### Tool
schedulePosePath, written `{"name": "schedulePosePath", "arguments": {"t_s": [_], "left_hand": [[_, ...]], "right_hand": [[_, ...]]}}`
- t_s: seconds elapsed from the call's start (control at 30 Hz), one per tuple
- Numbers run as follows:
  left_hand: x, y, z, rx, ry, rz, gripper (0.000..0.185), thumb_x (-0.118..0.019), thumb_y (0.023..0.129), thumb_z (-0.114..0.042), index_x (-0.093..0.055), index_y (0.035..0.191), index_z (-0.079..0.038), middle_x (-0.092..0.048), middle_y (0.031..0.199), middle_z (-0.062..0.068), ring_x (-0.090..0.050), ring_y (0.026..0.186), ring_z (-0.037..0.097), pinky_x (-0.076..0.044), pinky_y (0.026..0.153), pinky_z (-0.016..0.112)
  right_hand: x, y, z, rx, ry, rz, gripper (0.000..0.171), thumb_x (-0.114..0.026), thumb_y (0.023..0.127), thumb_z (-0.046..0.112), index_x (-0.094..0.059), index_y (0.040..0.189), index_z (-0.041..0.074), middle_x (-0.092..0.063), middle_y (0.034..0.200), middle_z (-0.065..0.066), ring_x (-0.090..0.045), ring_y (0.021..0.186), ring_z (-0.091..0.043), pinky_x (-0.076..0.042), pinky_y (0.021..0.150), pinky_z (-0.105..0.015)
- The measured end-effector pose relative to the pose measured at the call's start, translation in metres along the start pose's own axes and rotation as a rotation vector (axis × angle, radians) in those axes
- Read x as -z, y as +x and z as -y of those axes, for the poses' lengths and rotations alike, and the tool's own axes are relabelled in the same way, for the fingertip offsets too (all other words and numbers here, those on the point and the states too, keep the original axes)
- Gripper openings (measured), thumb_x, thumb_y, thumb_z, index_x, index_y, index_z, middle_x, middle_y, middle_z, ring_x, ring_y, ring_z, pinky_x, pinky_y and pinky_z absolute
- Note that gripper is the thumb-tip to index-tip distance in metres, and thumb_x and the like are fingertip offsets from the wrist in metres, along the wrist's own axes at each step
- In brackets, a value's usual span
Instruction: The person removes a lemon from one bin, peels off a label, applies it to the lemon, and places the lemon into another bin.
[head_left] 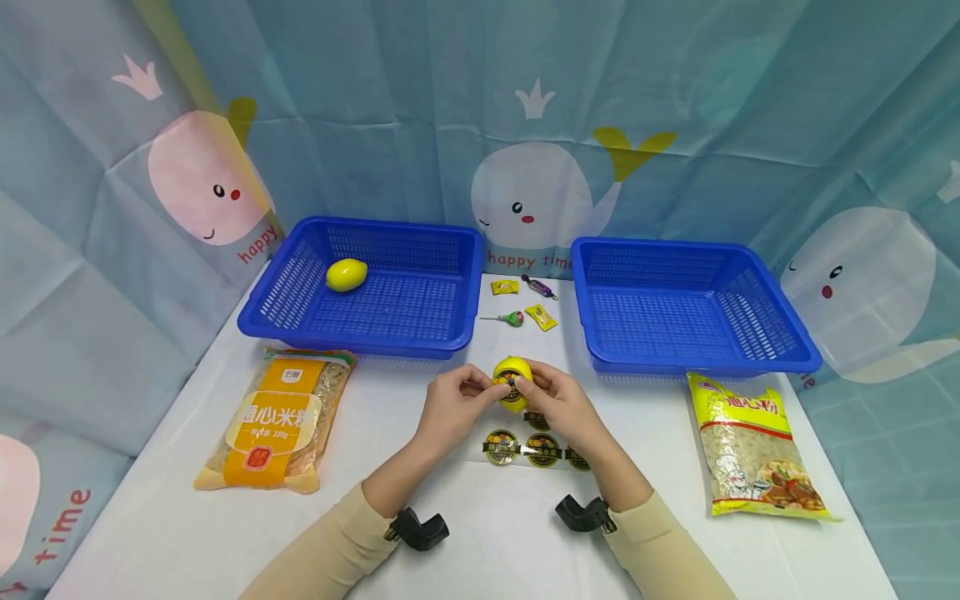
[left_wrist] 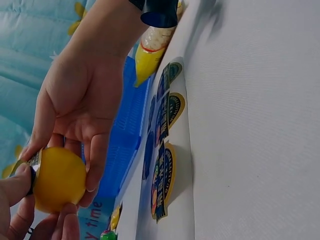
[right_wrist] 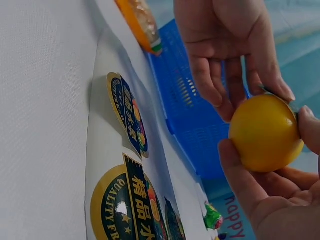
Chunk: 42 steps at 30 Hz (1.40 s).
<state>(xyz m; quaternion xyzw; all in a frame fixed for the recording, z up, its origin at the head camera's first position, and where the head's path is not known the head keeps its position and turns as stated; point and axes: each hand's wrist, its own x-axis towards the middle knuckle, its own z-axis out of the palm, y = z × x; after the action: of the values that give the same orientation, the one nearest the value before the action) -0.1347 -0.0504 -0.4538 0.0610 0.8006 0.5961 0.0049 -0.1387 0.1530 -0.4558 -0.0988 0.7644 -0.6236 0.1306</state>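
Both hands hold a yellow lemon (head_left: 514,365) above the middle of the table. A round black-and-gold sticker (head_left: 508,382) lies on the lemon's near face. My left hand (head_left: 457,408) grips the lemon from the left, its thumb at the sticker's edge. From the other side my right hand (head_left: 564,410) curls its fingers round the fruit, thumb on the label. The right wrist view shows the lemon's plain yellow underside between the fingertips (right_wrist: 231,150). Under the hands lies a clear sheet of similar stickers (head_left: 543,450), partly hidden by my right hand and forearm.
A blue basket (head_left: 375,343) at back left holds another lemon (head_left: 347,275); a second blue basket (head_left: 701,365) stands at back right. Between them lie wrapped candies (head_left: 541,317) and a lollipop (head_left: 513,318). Pasta bags flank the work: orange (head_left: 273,421) left, yellow (head_left: 753,450) right.
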Motion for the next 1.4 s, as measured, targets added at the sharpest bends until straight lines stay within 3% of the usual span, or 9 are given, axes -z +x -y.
{"name": "schedulePosePath", "arguments": {"t_s": [0.37,0.63,0.87,1.03,1.13,1.27,1.4], "left_hand": [[0.004,0.002,-0.001,0.040,0.013,0.023,0.026,-0.084,0.083,-0.035,-0.072,0.081,-0.012,-0.072,0.080,-0.001,-0.066,0.073,0.012,-0.052,0.063,0.024],[0.007,0.003,-0.002,0.070,-0.034,0.071,0.027,-0.083,0.084,-0.033,-0.073,0.085,-0.009,-0.073,0.082,0.003,-0.066,0.073,0.014,-0.050,0.062,0.025],[0.011,0.002,-0.003,0.095,-0.101,0.107,0.022,-0.084,0.084,-0.030,-0.074,0.085,-0.010,-0.074,0.081,0.001,-0.069,0.085,0.038,-0.050,0.064,0.025],[0.011,0.002,-0.004,0.112,-0.154,0.111,0.016,-0.083,0.085,-0.022,-0.074,0.086,-0.008,-0.075,0.084,0.003,-0.072,0.081,0.024,-0.058,0.076,0.044],[0.011,0.002,-0.003,0.121,-0.175,0.121,0.014,-0.081,0.086,-0.018,-0.073,0.087,-0.007,-0.076,0.088,0.004,-0.072,0.080,0.015,-0.057,0.084,0.056],[0.011,0.003,-0.002,0.116,-0.181,0.134,0.014,-0.080,0.087,-0.018,-0.072,0.088,-0.006,-0.076,0.090,0.005,-0.073,0.083,0.018,-0.056,0.086,0.057],[0.009,0.003,-0.003,0.077,-0.205,0.151,0.021,-0.076,0.092,-0.022,-0.070,0.102,-0.004,-0.075,0.094,0.009,-0.073,0.091,0.033,-0.058,0.087,0.052]], "right_hand": [[0.002,0.001,-0.002,-0.026,0.088,0.032,0.058,-0.054,0.105,0.038,-0.045,0.148,0.001,-0.064,0.131,-0.020,-0.068,0.115,-0.027,-0.059,0.092,-0.033],[0.004,-0.002,0.001,-0.019,0.129,0.050,0.054,-0.052,0.106,0.033,-0.046,0.147,-0.003,-0.061,0.134,-0.024,-0.066,0.117,-0.027,-0.058,0.093,-0.035],[0.007,-0.005,0.002,-0.018,0.162,0.093,0.053,-0.049,0.108,0.031,-0.045,0.148,-0.003,-0.059,0.136,-0.025,-0.066,0.117,-0.026,-0.058,0.094,-0.036],[0.009,-0.007,0.003,-0.016,0.215,0.106,0.054,-0.048,0.108,0.032,-0.043,0.148,-0.005,-0.057,0.138,-0.027,-0.067,0.114,-0.020,-0.058,0.093,-0.033],[0.009,-0.007,0.001,-0.015,0.255,0.110,0.056,-0.049,0.108,0.032,-0.042,0.148,-0.007,-0.056,0.138,-0.028,-0.068,0.111,-0.016,-0.058,0.092,-0.032],[0.010,-0.008,0.001,-0.003,0.261,0.103,0.058,-0.048,0.108,0.034,-0.041,0.148,-0.008,-0.055,0.139,-0.029,-0.067,0.111,-0.014,-0.058,0.093,-0.032],[0.009,-0.009,0.005,0.020,0.204,0.060,0.057,-0.047,0.108,0.033,-0.042,0.148,-0.006,-0.056,0.139,-0.027,-0.066,0.111,-0.011,-0.057,0.094,-0.031]]}}
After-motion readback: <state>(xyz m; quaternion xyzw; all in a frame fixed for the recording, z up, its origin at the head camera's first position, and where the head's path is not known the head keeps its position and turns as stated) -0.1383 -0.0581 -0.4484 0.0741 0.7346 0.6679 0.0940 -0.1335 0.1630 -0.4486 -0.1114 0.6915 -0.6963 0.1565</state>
